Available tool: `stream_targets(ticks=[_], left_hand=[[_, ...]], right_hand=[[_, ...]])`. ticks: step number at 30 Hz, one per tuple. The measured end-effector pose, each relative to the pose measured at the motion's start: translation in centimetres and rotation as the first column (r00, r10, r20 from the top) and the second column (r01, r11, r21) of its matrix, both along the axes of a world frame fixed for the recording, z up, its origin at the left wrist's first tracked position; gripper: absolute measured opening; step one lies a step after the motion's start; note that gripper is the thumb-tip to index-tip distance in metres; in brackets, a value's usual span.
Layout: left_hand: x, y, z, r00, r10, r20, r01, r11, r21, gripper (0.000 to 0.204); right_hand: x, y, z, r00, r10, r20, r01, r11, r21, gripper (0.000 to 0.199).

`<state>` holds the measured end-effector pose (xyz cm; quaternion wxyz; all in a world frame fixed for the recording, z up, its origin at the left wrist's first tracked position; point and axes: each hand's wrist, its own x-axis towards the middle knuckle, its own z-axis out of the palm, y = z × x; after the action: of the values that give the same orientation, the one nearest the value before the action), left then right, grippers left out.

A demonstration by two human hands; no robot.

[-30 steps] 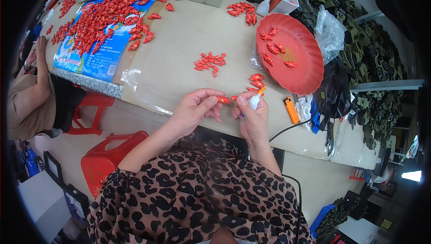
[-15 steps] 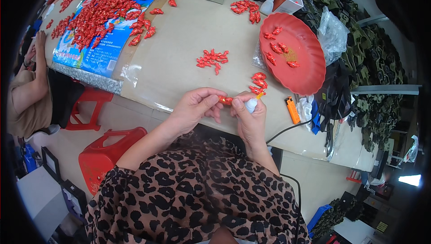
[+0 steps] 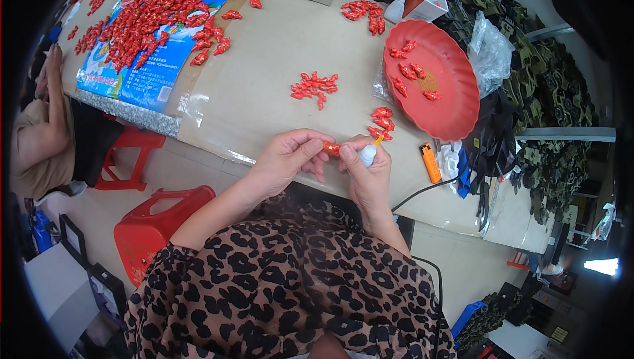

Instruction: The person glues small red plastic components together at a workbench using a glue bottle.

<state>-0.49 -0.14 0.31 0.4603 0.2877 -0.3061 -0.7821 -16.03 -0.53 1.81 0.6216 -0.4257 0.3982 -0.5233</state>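
The person wears a leopard-print top, brown with black spots, leaving both forearms and hands bare.

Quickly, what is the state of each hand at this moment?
Left hand: closed, pinching a small red piece at the fingertips.
Right hand: closed around a small white bottle with an orange tip.

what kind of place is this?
Likely a small toy assembly workshop: heaps of small red plastic parts on the paper-covered table, a red tray of parts, stacked camouflage toy vehicles.
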Motion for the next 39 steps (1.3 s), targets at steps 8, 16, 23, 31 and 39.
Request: stream_targets(ticks=[8, 16, 23, 31, 39], left_hand=[[-0.52, 0.22, 0.55, 0.993, 0.114, 0.042, -0.114, 0.993, -0.024, 0.017], [-0.56, -0.05, 0.22, 0.990, 0.137, 0.035, -0.137, 0.991, -0.008, 0.016], [-0.23, 0.05, 0.18, 0.995, 0.099, -0.022, -0.100, 0.995, -0.021, 0.017], [-0.20, 0.33, 0.58, 0.983, 0.062, 0.173, -0.037, 0.989, -0.142, 0.030], [-0.11, 0.41, 0.42, 0.979, 0.047, 0.200, -0.026, 0.994, -0.108, 0.029]], right_hand=[[-0.09, -0.49, 0.96, 0.997, 0.028, -0.077, -0.016, 0.988, 0.155, 0.011], [-0.55, -0.47, 0.65, 0.995, 0.080, -0.062, -0.072, 0.989, 0.127, 0.011], [-0.37, -0.50, 0.37, 0.992, 0.092, -0.091, -0.087, 0.995, 0.054, 0.009], [-0.06, -0.19, 0.27, 0.982, 0.052, -0.182, -0.056, 0.998, -0.012, 0.007], [0.38, 0.31, 0.10, 0.972, -0.006, -0.236, -0.013, 0.997, -0.078, 0.005]])
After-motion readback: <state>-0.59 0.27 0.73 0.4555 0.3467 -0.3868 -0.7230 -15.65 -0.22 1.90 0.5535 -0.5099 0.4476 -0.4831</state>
